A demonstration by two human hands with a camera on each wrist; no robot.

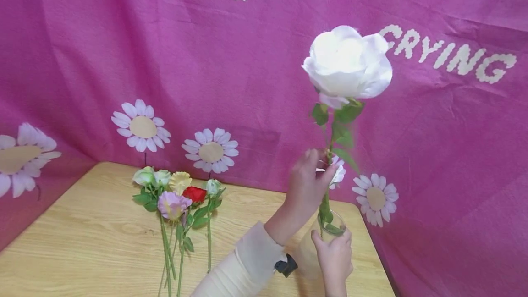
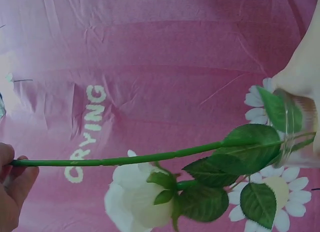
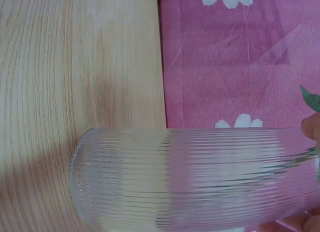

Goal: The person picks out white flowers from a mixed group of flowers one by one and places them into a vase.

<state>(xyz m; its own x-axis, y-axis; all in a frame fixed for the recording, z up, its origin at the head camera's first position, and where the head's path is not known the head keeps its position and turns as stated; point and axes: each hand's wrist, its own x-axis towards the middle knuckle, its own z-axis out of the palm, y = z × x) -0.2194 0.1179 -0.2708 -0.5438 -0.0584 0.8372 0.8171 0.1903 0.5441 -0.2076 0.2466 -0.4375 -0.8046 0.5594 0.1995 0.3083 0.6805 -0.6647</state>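
Note:
In the head view my left hand (image 1: pixel 303 191) pinches the green stem of a large white rose (image 1: pixel 348 65) held upright above a clear ribbed vase (image 1: pixel 307 253). The left wrist view shows the fingers of the left hand (image 2: pixel 17 189) on that stem (image 2: pixel 135 158), which runs down to the vase mouth (image 2: pixel 290 127). A second white rose (image 2: pixel 140 197) with leaves stands beside the stem, its lower part at the vase. My right hand (image 1: pixel 336 260) grips the vase just below its rim. In the right wrist view only fingertips (image 3: pixel 311 126) of it show at the vase (image 3: pixel 200 177).
On the wooden table (image 1: pixel 103 242), left of the vase, lie several loose flowers: pale green roses (image 1: pixel 144 175), a yellow flower (image 1: pixel 179 182), a lilac flower (image 1: pixel 174 205) and a red flower (image 1: pixel 195 194). A pink cloth (image 1: pixel 247 58) with printed daisies hangs behind the table.

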